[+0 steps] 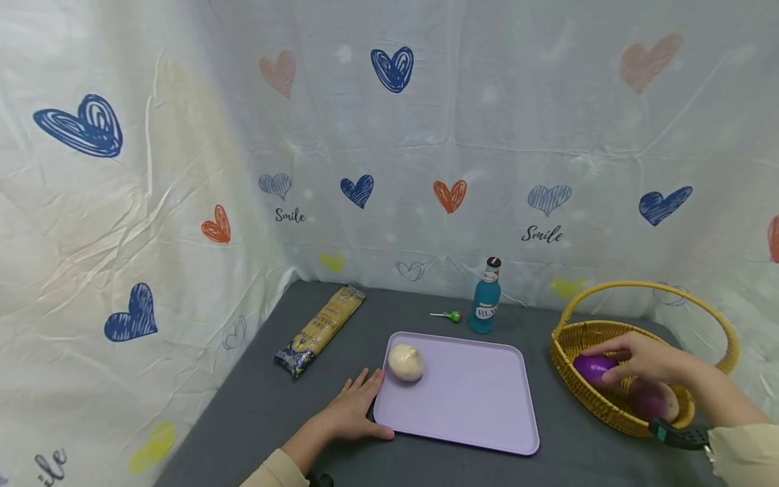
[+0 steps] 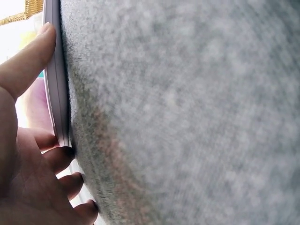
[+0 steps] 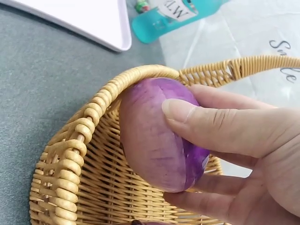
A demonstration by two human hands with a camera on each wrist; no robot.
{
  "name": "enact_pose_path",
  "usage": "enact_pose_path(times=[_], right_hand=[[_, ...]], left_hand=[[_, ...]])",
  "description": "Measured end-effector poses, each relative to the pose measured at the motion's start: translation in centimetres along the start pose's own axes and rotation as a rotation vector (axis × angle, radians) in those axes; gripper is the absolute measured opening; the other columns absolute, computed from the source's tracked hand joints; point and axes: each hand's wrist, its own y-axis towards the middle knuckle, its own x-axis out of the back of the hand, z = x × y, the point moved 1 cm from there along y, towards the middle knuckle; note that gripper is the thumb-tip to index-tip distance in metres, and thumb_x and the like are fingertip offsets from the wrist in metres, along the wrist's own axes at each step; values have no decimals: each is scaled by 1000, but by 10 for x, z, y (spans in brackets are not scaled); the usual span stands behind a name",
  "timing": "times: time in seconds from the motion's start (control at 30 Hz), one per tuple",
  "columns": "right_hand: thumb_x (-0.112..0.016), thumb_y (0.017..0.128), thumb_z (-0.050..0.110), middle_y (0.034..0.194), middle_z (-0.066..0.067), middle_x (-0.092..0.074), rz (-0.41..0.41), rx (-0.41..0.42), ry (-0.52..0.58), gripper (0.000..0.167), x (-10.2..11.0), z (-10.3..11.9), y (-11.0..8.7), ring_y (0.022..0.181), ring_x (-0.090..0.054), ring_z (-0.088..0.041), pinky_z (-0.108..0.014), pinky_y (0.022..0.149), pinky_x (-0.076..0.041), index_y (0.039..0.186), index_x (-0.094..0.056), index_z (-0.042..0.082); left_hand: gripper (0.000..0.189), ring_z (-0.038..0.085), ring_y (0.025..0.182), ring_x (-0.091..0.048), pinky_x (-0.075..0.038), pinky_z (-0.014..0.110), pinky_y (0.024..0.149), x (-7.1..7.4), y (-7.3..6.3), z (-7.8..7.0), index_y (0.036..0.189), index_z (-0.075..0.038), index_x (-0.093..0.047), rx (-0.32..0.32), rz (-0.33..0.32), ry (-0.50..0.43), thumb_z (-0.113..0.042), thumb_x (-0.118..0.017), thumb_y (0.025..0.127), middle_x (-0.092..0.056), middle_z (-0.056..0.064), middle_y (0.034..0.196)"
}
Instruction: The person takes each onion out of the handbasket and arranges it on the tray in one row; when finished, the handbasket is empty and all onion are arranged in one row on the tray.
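My right hand (image 1: 648, 358) holds a shiny purple onion-like vegetable (image 3: 152, 133) between thumb and fingers, inside the rim of a yellow wicker basket (image 1: 587, 396). In the right wrist view, faint streaks run along its paler side. Below the hand, a second purple round vegetable (image 1: 654, 400) with a pale end lies in the basket. My left hand (image 1: 356, 409) rests at the near left corner of a pale purple tray (image 1: 468, 392), fingers fairly straight, thumb against the tray's edge (image 2: 55, 79). A cream-coloured bulb (image 1: 406, 362) sits at the tray's left side.
Behind the tray stand a blue bottle (image 1: 486, 297) and a lollipop (image 1: 452, 316) lying on the dark grey tabletop (image 1: 243, 419). A long yellow packet (image 1: 320, 329) lies at the back left. The basket's tall handle (image 1: 645, 285) arches over it. A heart-patterned cloth (image 1: 450, 122) hangs behind.
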Motion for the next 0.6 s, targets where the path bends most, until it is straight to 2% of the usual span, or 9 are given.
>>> enact_pose_path(times=[0.13, 0.27, 0.43, 0.6], right_hand=[[-75, 91, 23, 109, -2, -72, -20, -17, -29, 43, 1, 4, -2, 89, -59, 1, -24, 67, -52, 131, -68, 7], [-74, 93, 23, 111, -6, -71, -26, -52, -5, 44, 3, 8, -4, 85, -57, 1, -28, 62, -54, 133, -67, 6], [-72, 94, 24, 118, -13, -71, -43, -82, -32, 45, 7, 14, -6, 88, -59, 1, -24, 67, -53, 134, -65, 5], [-73, 93, 27, 119, -14, -72, -81, -112, -54, 47, 10, 20, -9, 89, -62, 0, -23, 71, -53, 135, -65, 8]], left_hand=[[118, 40, 156, -10, -11, 65, 122, 0, -1, 0, 161, -4, -19, 1, 2, 8, -62, -78, 78, -19, 14, 168], [117, 40, 156, -10, -12, 65, 121, -1, -1, 0, 161, -4, -20, 6, 3, 18, -62, -79, 78, -20, 15, 168], [117, 40, 156, -10, -11, 65, 121, -1, -2, 0, 161, -4, -20, 8, 3, 10, -62, -78, 77, -20, 14, 168], [117, 39, 156, -9, -11, 65, 121, 0, -1, 0, 161, -4, -20, 5, 0, 7, -62, -78, 78, -20, 14, 168]])
